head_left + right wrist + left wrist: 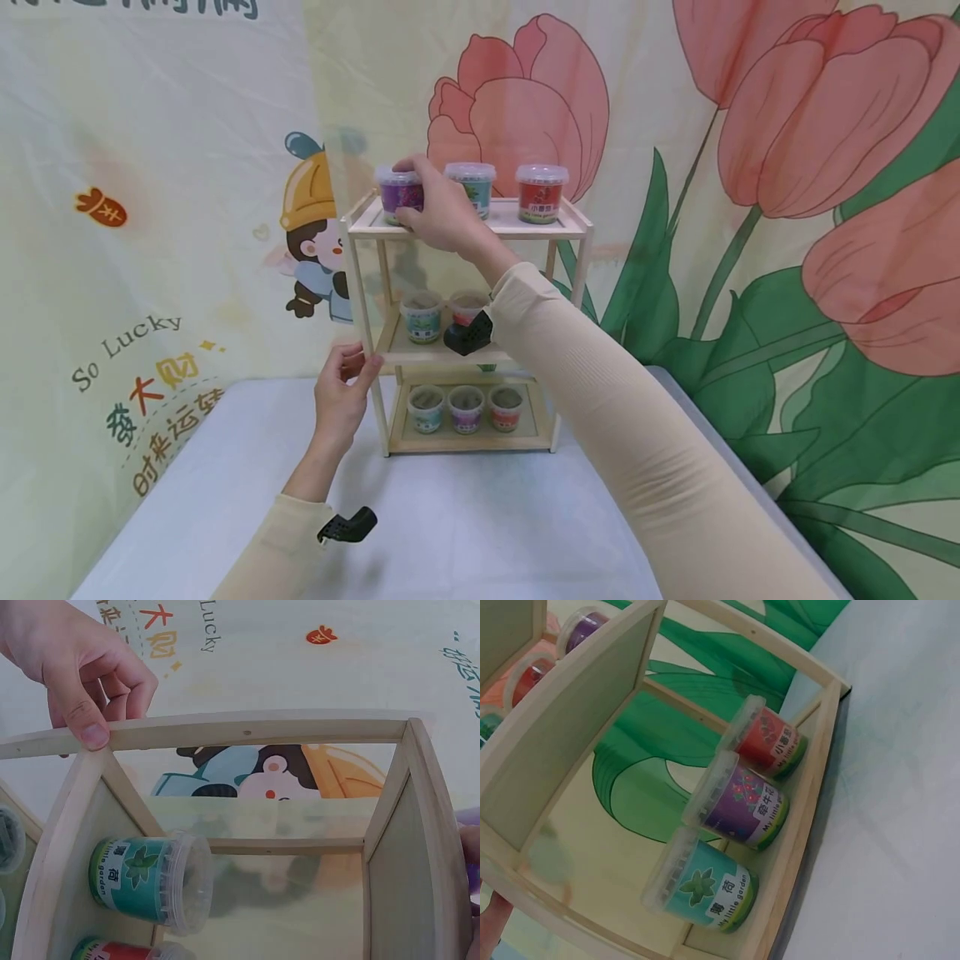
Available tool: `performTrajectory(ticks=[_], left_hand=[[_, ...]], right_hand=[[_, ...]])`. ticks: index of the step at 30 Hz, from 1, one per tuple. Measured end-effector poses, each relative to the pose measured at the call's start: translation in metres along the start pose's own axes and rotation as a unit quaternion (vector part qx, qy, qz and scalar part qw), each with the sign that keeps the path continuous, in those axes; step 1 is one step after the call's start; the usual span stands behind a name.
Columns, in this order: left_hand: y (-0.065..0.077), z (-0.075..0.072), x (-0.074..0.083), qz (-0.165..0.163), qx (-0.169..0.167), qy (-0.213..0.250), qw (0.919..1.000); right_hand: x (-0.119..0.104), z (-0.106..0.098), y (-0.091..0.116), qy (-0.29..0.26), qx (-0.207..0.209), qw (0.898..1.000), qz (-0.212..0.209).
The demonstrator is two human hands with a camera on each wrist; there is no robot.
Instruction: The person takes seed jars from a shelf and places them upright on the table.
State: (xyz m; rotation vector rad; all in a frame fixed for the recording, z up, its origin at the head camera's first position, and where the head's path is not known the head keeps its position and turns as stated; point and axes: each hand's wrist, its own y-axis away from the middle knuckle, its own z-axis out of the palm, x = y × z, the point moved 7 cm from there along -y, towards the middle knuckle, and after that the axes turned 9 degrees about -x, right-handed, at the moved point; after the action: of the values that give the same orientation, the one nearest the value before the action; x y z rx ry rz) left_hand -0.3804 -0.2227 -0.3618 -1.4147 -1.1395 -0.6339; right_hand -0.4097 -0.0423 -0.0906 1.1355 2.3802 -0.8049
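On the top tier of a small wooden shelf rack [450, 450], my right hand [447, 208] grips a lidded purple "My little garden" cup [397, 193] at the left end. A teal cup [482, 196], partly behind that hand, and a red cup [542, 196] stand beside it. My left hand [341, 400] holds the rack's left upright near the middle tier; in the right wrist view its thumb [94, 735] presses on the wood. That tier carries a teal cup [139, 877], a red cup [531, 679] and a purple cup [585, 634].
The bottom tier bears another teal cup [709, 892], purple cup [746, 806] and red cup [769, 742] in a row. Under the rack is a white-covered table [480, 533]. A printed tulip cloth [517, 108] hangs behind.
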Motion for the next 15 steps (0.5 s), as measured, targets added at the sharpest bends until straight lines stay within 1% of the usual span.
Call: performTrajectory(ticks=[10,15], left_hand=[[-0.0006,0.001,-0.0015,-0.01,-0.013,-0.001,0.9999],[-0.0011,0.0006,-0.0034,-0.012,-0.014,0.0,0.9998]], right_hand=[[0.0031,-0.0007,0.0024,-0.005,0.007,1.0,-0.023],[0.003,-0.0002,0.0042,-0.012,0.013,0.999,-0.035]])
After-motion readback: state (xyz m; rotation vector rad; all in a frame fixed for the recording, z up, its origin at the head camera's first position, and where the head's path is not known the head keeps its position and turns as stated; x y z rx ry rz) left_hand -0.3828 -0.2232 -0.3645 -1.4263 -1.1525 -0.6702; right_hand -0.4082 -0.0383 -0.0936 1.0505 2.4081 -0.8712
